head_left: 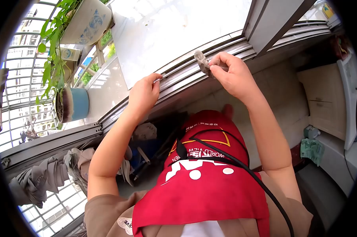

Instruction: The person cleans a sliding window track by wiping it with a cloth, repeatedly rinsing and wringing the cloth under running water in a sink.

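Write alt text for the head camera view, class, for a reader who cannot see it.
A person's right hand pinches a dirty grey crumpled cloth against a grey metal window track, while the left hand touches the track beside it.

Red printed apron, brown short sleeves

Dirty rag on the window track.
Rag: small, grey-brown, crumpled into a wad, pinched at one end, its free end hanging onto the track's upper grooves. Track: pale grey metal, several parallel ridged channels, running diagonally from lower left to upper right along the base of the window pane; the rag sits right of its midpoint.
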A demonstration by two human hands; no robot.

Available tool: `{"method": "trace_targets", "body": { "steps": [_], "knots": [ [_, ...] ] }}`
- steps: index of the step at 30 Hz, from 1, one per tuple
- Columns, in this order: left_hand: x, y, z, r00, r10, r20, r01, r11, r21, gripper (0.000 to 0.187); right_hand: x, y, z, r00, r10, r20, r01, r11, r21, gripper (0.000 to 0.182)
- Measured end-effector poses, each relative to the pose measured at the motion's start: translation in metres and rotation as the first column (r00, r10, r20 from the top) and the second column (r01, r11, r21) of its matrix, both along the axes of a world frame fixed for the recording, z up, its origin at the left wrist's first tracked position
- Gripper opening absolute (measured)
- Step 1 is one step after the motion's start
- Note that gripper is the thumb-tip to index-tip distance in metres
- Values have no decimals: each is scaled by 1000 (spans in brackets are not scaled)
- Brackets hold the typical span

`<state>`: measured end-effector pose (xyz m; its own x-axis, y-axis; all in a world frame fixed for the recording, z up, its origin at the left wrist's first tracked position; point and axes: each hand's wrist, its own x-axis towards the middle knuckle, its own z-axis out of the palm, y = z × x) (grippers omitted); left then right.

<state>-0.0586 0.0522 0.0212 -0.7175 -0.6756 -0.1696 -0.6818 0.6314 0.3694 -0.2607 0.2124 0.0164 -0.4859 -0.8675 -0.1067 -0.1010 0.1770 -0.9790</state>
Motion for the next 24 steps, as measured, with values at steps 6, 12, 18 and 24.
{"method": "trace_targets", "body": {
  "steps": [6, 12, 18, 24],
  "knots": [
    [-9, -13, 5, 995, 0, 96, -19, 980, 200, 36, 11, -20, -5, 994, 95, -49, -93, 994, 57, 14],
    [-14, -15, -2, 970, -132, 205, 147, 987, -61, 28, 20, -25, -18, 992, 112, -55, -108, 991, 76, 17],
    [-9, -16, -9, 986, -134, 99, 138, 990, -29, 23, 19, -12, -33, 953, 62, -296, -44, 997, 68, 19],
    [5, -5, 4, 991, 133, -31, -114, 934, 340, 24, 29, -21, -27, 932, 6, -363, -18, 999, -28, 25]
  ]
}}
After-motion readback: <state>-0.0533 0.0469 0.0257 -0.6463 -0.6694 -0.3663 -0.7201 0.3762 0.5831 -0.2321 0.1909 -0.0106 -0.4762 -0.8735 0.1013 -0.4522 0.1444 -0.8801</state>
